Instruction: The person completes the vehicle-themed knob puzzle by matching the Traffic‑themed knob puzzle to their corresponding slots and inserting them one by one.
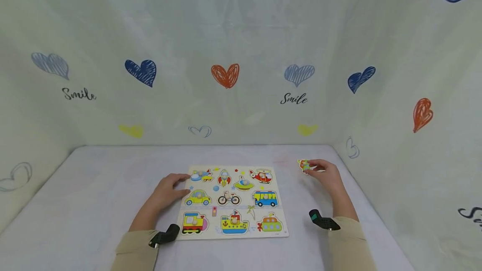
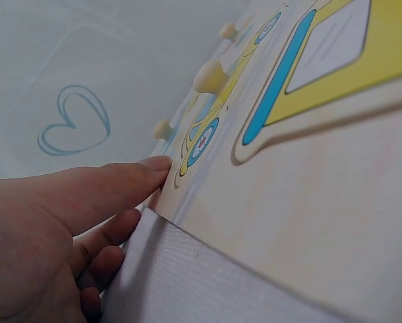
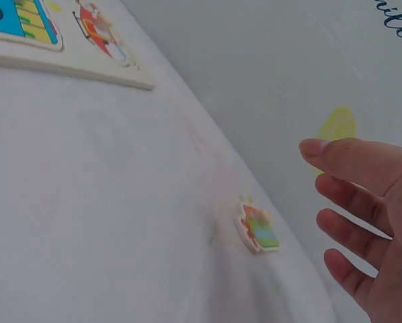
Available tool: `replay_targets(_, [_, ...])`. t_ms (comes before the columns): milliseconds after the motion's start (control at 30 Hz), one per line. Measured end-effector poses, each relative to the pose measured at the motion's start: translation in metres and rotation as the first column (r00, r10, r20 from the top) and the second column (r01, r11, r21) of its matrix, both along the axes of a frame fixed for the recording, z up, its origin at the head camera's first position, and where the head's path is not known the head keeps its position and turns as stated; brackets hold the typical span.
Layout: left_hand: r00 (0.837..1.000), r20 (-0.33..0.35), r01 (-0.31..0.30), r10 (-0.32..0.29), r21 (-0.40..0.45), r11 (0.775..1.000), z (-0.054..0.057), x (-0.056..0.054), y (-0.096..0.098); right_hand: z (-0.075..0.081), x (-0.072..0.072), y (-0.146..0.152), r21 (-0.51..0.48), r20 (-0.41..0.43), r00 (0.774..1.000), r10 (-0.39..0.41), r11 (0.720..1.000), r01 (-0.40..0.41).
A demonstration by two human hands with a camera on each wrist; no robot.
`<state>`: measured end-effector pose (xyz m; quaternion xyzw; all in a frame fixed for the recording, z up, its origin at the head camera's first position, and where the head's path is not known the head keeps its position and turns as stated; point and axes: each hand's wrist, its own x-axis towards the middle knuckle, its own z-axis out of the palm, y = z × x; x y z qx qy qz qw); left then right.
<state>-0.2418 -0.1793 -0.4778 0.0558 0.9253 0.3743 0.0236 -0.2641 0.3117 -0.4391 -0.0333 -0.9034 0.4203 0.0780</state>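
Observation:
A wooden knob puzzle board [image 1: 233, 170] lies on the table, with vehicle pictures such as a car [image 1: 198, 198], a bus [image 1: 265, 198] and a helicopter [image 1: 261, 176]. My left hand [image 1: 169, 189] touches the board's left edge with thumb and forefinger. In the left wrist view its thumb [image 2: 120, 192] is straight against the edge. Right of the board lies a small red, green and yellow puzzle piece [image 3: 260, 229]. My right hand [image 1: 328, 175] is beside this piece, its fingertips overlapping it in the head view. The right wrist view shows a gap between the fingers [image 3: 352, 158] and the piece.
The white-covered table [image 1: 113, 187] runs back to a pale curtain [image 1: 180, 103] printed with hearts and writing. Another curtain wall [image 1: 406, 170] stands along the right side. Black devices sit at the left wrist [image 1: 165, 236] and right wrist [image 1: 324, 221].

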Motion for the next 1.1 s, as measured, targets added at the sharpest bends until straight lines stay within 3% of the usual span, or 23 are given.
replay_targets(133, [1.0,-0.002,0.001,-0.001,0.001,1.0,-0.001,-0.002,0.0,-0.007,-0.011,0.008,-0.023,0.042,0.999,-0.013,1.0,0.014])
replay_targets(300, [1.0,-0.004,0.005,-0.005,-0.005,1.0,-0.001,-0.002,0.001,-0.022,-0.023,0.015,-0.135,0.103,0.993,-0.063,0.988,0.077])
replay_targets(467, [1.0,-0.015,0.004,-0.004,-0.002,1.0,-0.001,0.0,0.002,-0.037,-0.033,0.024,-0.198,0.11,0.991,-0.072,0.976,0.093])
replay_targets(800, [1.0,-0.013,0.002,-0.002,-0.001,1.0,-0.003,0.001,0.001,-0.049,-0.043,0.034,-0.193,0.108,0.986,-0.128,0.97,0.147])
replay_targets(1100, [1.0,-0.015,0.003,-0.003,-0.001,1.0,-0.003,0.0,-0.001,-0.053,-0.052,0.03,-0.115,0.143,0.988,-0.062,0.99,0.079])
